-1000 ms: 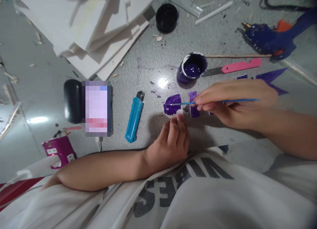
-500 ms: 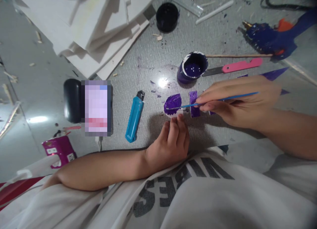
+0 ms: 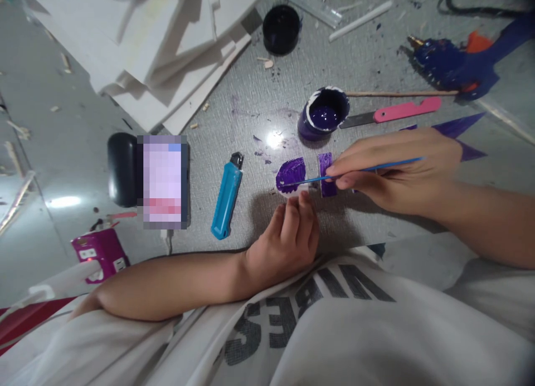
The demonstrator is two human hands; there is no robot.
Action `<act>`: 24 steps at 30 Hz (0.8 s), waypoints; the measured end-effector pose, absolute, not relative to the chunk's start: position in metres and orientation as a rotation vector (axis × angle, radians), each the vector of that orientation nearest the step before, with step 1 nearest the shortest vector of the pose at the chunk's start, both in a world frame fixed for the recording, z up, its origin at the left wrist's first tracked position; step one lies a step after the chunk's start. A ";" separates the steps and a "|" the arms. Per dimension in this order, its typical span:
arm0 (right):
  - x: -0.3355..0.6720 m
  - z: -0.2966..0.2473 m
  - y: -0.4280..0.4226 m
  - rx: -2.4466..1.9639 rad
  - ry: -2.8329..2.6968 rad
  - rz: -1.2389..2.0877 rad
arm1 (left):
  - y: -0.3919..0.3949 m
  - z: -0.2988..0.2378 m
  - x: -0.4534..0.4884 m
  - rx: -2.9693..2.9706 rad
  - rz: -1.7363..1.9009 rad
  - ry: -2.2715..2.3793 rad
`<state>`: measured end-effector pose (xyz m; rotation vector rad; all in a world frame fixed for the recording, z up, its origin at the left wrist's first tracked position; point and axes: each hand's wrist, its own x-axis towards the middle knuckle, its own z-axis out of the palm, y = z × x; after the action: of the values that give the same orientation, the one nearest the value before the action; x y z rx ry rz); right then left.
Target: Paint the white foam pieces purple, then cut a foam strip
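A thin paintbrush (image 3: pixel 397 164) with a blue handle is pinched in my right hand (image 3: pixel 401 171). Its tip rests on a small rounded white cutout (image 3: pixel 292 173), which is mostly coated in wet purple paint. My left hand (image 3: pixel 288 233) has its bent fingertips pressed together on the cutout's unpainted lower edge, holding it against the table. Between the cutout and my right fingers lies a purple strip (image 3: pixel 325 177). More purple pieces are partly hidden under my right hand. A pot of purple paint (image 3: pixel 324 116) stands just above, its rim smeared white.
Left of my hands lie a blue box cutter (image 3: pixel 228 196) and a phone (image 3: pixel 163 182). Behind the pot are a black lid (image 3: pixel 281 29) and stacked white boards (image 3: pixel 167 52). A pink-handled knife (image 3: pixel 407 110), purple pointed pieces (image 3: pixel 460 125) and a blue glue gun (image 3: pixel 455 63) lie at right.
The brush tip has shifted slightly down along the cutout, and my right hand has moved a little to the left. My left hand stays on the same edge.
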<state>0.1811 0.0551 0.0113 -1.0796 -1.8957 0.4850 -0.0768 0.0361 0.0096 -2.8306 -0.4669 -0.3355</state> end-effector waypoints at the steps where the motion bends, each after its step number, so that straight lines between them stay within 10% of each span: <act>1: 0.181 0.011 0.055 -1.078 -1.893 0.456 | 0.036 0.010 -0.077 -2.834 -0.327 -0.468; 24: 0.180 0.017 0.057 -0.949 -1.991 0.507 | 0.035 0.005 -0.078 -2.883 -0.431 -0.448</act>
<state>0.1804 0.0570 0.0173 -0.9491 -1.9907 0.5068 -0.0777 0.0345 0.0050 -2.8827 -0.4482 -0.4310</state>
